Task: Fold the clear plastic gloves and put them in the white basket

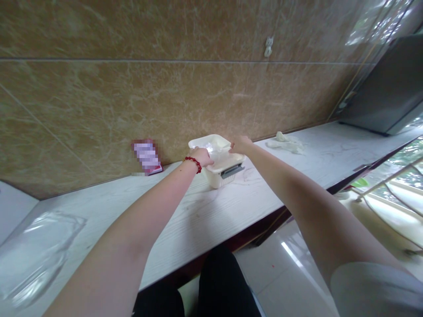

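Observation:
A white plastic basket (216, 181) with a grey clip or handle (232, 171) on its near right side stands on the counter. Whitish, partly see-through material (218, 155) lies inside it. My left hand (202, 156), with a red bead bracelet (194, 162) at the wrist, reaches over the basket's left part with fingers bent and closed. Across from it, my right hand (240, 145) is at the right rim, its fingers curled down onto the whitish material or the rim. What each hand's fingers pinch is too small to make out.
On the white counter (185, 220), a pinkish item with a blurred face (147, 156) leans against the tiled wall (165, 97). Clear plastic packaging (42, 251) lies at left, a crumpled pale cloth or bag (287, 143) at right. A grey appliance (383, 83) stands far right.

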`<control>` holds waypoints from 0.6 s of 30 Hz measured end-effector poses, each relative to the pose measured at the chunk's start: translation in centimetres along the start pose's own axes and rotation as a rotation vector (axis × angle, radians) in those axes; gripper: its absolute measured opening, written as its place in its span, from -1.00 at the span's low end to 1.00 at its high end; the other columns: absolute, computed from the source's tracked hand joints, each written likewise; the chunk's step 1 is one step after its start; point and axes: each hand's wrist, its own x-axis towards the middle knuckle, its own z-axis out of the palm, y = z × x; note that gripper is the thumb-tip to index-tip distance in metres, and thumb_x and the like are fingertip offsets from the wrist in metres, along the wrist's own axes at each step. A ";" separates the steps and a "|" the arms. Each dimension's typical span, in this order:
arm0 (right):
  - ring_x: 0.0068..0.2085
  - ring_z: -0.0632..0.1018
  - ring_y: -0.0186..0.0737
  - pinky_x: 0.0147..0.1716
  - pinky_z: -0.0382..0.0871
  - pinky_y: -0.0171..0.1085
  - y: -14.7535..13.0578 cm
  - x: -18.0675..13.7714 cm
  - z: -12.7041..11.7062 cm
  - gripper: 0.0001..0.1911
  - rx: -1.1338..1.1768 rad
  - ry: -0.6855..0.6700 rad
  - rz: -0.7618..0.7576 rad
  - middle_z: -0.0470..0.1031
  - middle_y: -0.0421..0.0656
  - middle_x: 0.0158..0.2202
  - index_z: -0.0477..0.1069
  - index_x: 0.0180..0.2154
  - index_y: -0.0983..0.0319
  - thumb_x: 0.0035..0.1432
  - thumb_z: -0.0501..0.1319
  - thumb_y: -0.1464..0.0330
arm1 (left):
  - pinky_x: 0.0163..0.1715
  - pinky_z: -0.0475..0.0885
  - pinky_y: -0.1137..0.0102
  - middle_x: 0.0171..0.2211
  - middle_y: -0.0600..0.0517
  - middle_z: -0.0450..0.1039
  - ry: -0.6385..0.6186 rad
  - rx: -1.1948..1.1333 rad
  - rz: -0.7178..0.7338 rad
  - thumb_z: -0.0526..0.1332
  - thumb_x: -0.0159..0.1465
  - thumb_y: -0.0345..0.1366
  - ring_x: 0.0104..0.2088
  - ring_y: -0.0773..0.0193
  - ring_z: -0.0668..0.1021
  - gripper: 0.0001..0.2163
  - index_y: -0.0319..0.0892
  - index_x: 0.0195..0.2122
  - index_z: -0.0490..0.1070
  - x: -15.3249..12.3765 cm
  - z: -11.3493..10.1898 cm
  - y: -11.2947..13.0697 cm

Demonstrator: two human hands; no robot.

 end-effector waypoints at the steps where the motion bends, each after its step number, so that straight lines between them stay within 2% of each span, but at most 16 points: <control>1: -0.14 0.36 -0.05 -0.25 0.24 -0.19 0.0 -0.1 -0.1 -0.62 0.003 0.007 0.024 0.38 -0.06 -0.20 0.43 -0.27 0.17 -0.16 0.23 0.14 | -0.23 0.26 0.24 -0.34 -0.16 0.43 0.020 0.001 0.000 0.23 -0.18 -0.05 -0.23 0.03 0.41 -0.64 -0.17 -0.41 0.50 0.1 0.1 -0.1; 2: -0.12 0.34 -0.04 -0.22 0.23 -0.17 -0.1 -0.3 -0.2 -0.59 0.004 0.029 0.025 0.36 -0.06 -0.16 0.39 -0.21 0.16 -0.15 0.22 0.14 | -0.21 0.24 0.22 -0.28 -0.18 0.40 0.037 -0.002 -0.002 0.23 -0.19 -0.03 -0.20 0.00 0.39 -0.62 -0.17 -0.40 0.50 0.2 0.3 -0.2; 4: -0.06 0.28 -0.03 -0.17 0.18 -0.14 0.0 -0.7 -0.4 -0.54 -0.004 0.092 -0.067 0.30 -0.06 -0.10 0.31 -0.11 0.14 -0.10 0.20 0.15 | -0.20 0.23 0.21 -0.20 -0.20 0.36 0.048 -0.010 0.005 0.25 -0.23 -0.01 -0.17 -0.03 0.37 -0.58 -0.16 -0.38 0.51 0.4 0.5 -0.4; 6: -0.02 0.23 -0.02 -0.11 0.11 -0.09 0.1 -1.1 -0.7 -0.55 -0.023 0.106 -0.202 0.26 -0.09 -0.07 0.29 -0.09 0.07 -0.07 0.18 0.14 | -0.22 0.25 0.23 -0.22 -0.19 0.37 0.010 -0.016 0.016 0.26 -0.26 0.00 -0.18 -0.03 0.37 -0.57 -0.18 -0.41 0.51 0.5 0.6 -0.4; 8: 0.00 0.19 0.03 -0.09 0.06 -0.04 0.2 -1.4 -0.9 -0.57 -0.055 0.057 -0.286 0.24 -0.12 -0.06 0.32 -0.12 0.00 -0.10 0.18 0.09 | -0.25 0.26 0.24 -0.32 -0.16 0.41 -0.045 -0.024 0.010 0.27 -0.26 0.00 -0.22 -0.01 0.39 -0.58 -0.18 -0.43 0.50 0.5 0.5 -0.3; 12: 0.01 0.15 0.11 -0.10 0.04 0.00 0.3 -1.5 -0.7 -0.51 -0.109 -0.041 -0.271 0.22 -0.09 -0.07 0.34 -0.13 -0.04 -0.18 0.22 0.05 | -0.24 0.25 0.23 -0.41 -0.12 0.45 -0.100 -0.001 -0.013 0.30 -0.27 -0.06 -0.28 0.02 0.43 -0.59 -0.18 -0.39 0.50 0.1 -0.3 0.4; 18: 0.02 0.13 0.10 -0.10 0.02 0.00 0.7 -0.8 0.2 -0.53 -0.166 -0.049 -0.265 0.21 -0.10 -0.04 0.36 -0.14 -0.08 -0.19 0.24 0.07 | -0.37 0.28 0.36 -0.39 -0.10 0.48 -0.155 0.063 0.019 0.30 -0.30 -0.06 -0.35 0.10 0.46 -0.54 -0.18 -0.35 0.48 -0.2 -1.2 0.9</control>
